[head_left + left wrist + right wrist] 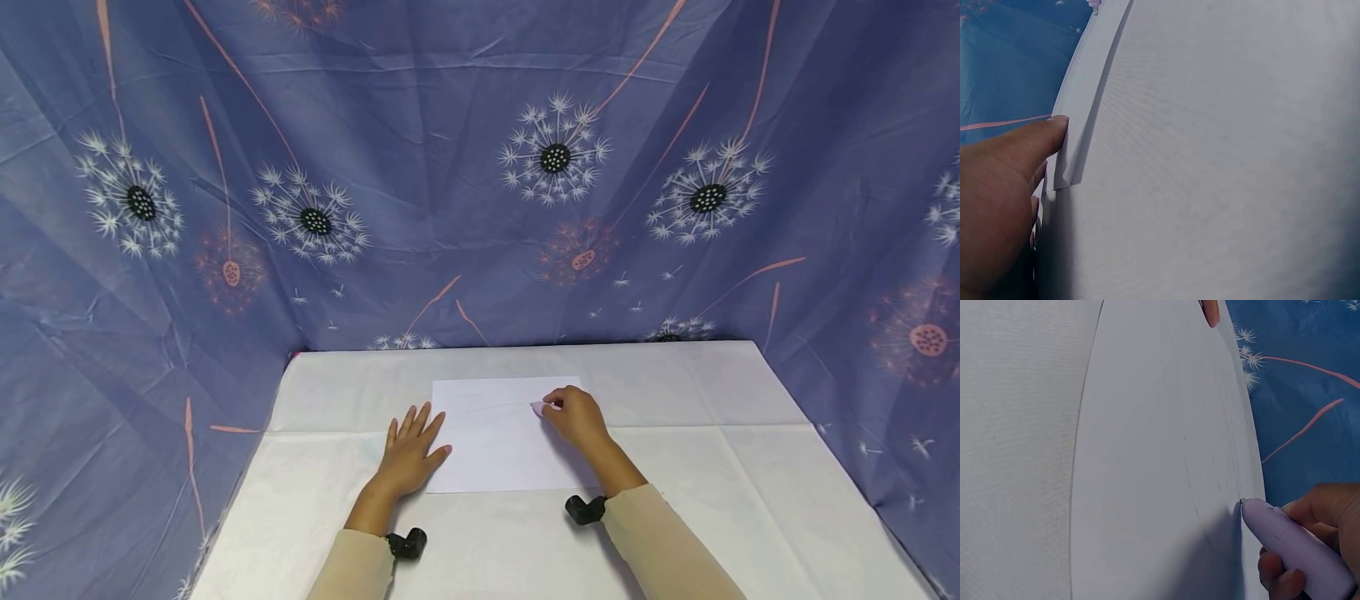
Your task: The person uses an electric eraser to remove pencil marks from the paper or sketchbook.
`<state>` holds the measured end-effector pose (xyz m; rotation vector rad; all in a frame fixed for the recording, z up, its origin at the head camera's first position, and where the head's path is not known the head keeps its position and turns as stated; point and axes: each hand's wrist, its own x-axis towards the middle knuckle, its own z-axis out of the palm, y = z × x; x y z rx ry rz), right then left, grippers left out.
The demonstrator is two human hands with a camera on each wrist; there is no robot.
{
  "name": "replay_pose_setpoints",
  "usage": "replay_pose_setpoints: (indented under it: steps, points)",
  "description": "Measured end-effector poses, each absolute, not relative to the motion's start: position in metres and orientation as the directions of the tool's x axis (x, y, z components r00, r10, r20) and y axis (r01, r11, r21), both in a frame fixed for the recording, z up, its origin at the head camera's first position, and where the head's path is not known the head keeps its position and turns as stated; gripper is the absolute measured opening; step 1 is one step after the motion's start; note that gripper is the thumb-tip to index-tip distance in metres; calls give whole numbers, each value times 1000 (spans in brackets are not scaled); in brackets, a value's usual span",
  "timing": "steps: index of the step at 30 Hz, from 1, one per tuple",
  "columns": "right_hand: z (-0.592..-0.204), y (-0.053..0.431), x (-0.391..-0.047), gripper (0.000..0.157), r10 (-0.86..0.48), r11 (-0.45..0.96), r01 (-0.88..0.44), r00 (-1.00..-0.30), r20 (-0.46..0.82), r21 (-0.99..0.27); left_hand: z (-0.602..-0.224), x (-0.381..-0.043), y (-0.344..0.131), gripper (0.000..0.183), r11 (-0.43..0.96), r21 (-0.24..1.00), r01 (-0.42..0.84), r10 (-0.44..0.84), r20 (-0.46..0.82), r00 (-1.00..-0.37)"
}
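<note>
A sheet of white paper (487, 450) lies on the white-covered table, with a faint line (498, 407) across its upper part. My left hand (406, 463) rests with spread fingers at the sheet's left edge; in the left wrist view its thumb (1044, 140) touches the paper (1088, 75). At the upper right of the sheet, my right hand (577, 418) grips a thick pale purple pen (1297, 550) between thumb and curled fingers. The pen's small tip meets the paper (1141, 450) in the right wrist view, where faint marks show. The fingers hide part of the barrel.
White cloth (690, 467) with fold creases covers the table. Behind and along both sides hangs a blue curtain (435, 167) printed with dandelions. A black wrist device (407, 544) sits on the left wrist, another black device (586, 509) on the right.
</note>
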<state>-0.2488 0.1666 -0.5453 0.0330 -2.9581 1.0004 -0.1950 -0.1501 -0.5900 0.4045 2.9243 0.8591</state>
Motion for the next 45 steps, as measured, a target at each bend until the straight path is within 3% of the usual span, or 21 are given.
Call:
replay_pose_setpoints:
  steps: [45]
  points:
    - [-544,166,-246,15,-37,794,-57,-998,46,-605,-585,-195,-150,62,831,503,238,277,-4,-961]
